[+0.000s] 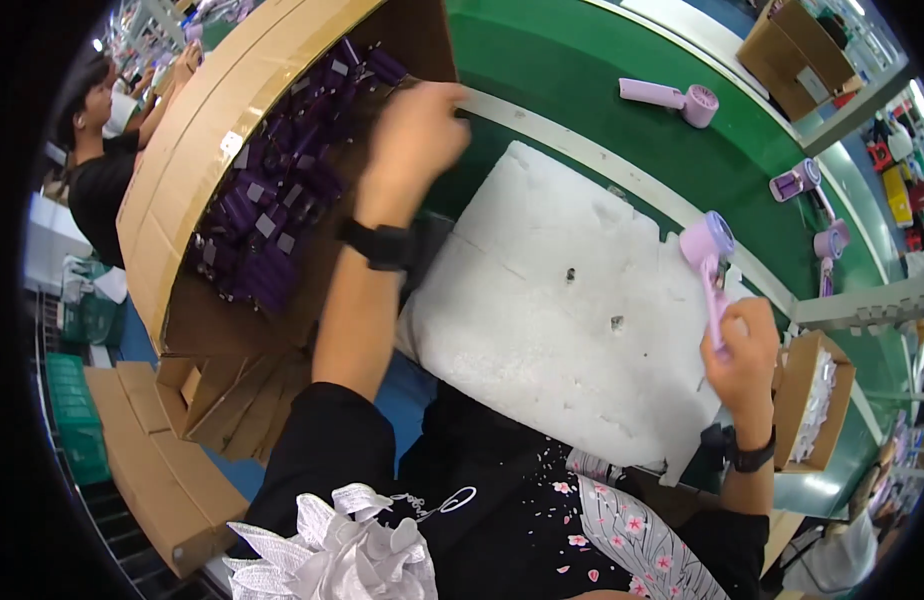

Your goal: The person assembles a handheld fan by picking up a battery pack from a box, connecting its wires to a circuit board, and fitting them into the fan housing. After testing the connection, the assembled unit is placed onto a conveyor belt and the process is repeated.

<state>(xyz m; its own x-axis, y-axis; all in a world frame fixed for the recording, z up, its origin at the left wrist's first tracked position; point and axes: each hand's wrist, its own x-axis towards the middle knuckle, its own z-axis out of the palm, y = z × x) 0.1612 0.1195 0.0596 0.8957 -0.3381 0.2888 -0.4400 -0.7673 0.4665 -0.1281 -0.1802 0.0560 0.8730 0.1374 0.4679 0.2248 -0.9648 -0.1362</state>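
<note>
My left hand (419, 135), blurred by motion, is closed at the inner edge of a large tilted cardboard box (182, 150). A purple cylinder, seemingly a battery (387, 67), hangs by a thin lead at its fingertips. Inside the box lies a heap of similar purple cylinders (267, 200) with pale labels. My right hand (744, 350) grips a lilac handheld fan (714, 275) by the lower handle. Its round head points up, and the handle looks opened, with inner parts showing. The fan is above the right edge of a white foam block (562, 300) in front of me.
Beyond the foam, a green conveyor belt (552, 75) carries another lilac fan (672, 100) and several fan pieces (797, 180) at right. A small carton (817, 400) of white parts stands right. Folded cardboard (152, 450) lies lower left. A person (97, 180) works at far left.
</note>
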